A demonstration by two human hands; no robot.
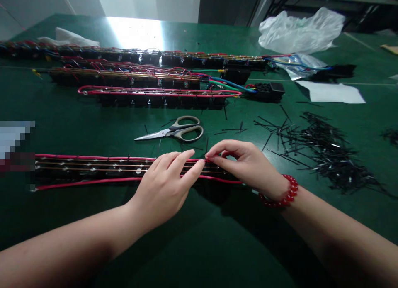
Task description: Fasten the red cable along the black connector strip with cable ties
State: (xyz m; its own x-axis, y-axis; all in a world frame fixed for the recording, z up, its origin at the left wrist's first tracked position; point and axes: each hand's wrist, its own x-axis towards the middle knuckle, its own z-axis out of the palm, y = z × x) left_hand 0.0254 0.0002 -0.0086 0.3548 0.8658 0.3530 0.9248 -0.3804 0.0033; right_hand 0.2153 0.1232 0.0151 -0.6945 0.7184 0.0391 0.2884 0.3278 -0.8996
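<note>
A long black strip assembly point(115, 166) with brass-coloured rods and red wire along both long sides lies in front of me. My left hand point(169, 180) rests across it, fingers spread, thumb and index near the upper red wire point(90, 157). Beside it, my right hand point(241, 161), with a red bead bracelet on the wrist, pinches thumb and forefinger together at that wire. A thin black cable tie point(207, 144) sticks out at these fingertips; its lower part is hidden. Dark bands hold the wire at several places along the strip.
Scissors point(169, 133) lie just beyond the strip, blades pointing left. A heap of black cable ties point(329, 151) spreads at the right. Several similar wired strips point(161, 93) lie farther back. Behind them are a white paper point(332, 93) and a crumpled plastic bag point(298, 30) on the green table point(155, 259).
</note>
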